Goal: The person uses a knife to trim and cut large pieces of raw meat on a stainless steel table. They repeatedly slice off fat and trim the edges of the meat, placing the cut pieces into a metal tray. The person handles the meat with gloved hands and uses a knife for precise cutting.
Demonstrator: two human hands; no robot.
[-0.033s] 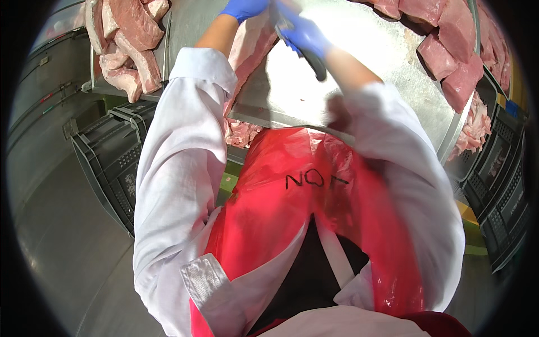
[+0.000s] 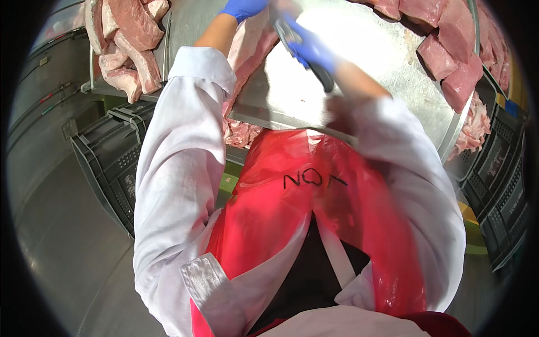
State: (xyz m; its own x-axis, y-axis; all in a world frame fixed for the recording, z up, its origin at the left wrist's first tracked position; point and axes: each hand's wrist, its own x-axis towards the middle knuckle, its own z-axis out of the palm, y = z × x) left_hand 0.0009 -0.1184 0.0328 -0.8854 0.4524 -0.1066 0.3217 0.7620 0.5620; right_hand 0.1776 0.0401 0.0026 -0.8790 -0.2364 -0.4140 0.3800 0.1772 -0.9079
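My right hand (image 2: 312, 48), in a blue glove, is closed round a knife (image 2: 322, 77) whose dark handle end sticks out toward me. The blade points to the far edge and is smeared by motion. Beside it, a long strip of raw meat (image 2: 247, 62) with a pale fatty side lies on the metal table (image 2: 297, 106). At the far edge my left hand (image 2: 245, 8), also blue-gloved, is at the strip's far part. Its fingers are cut off by the picture's edge, so their grip is hidden.
Pale fatty meat slabs (image 2: 132, 42) are piled at the far left, beyond a thin metal rod (image 2: 167, 48). Pink meat chunks (image 2: 449, 50) lie at the far right. Dark crates (image 2: 106, 151) stand left and right below the table. Meat trimmings (image 2: 241, 133) show under its near edge.
My right hand has drawn slightly toward me and to the right, with the knife in it. My left hand and the meat strip have hardly moved.
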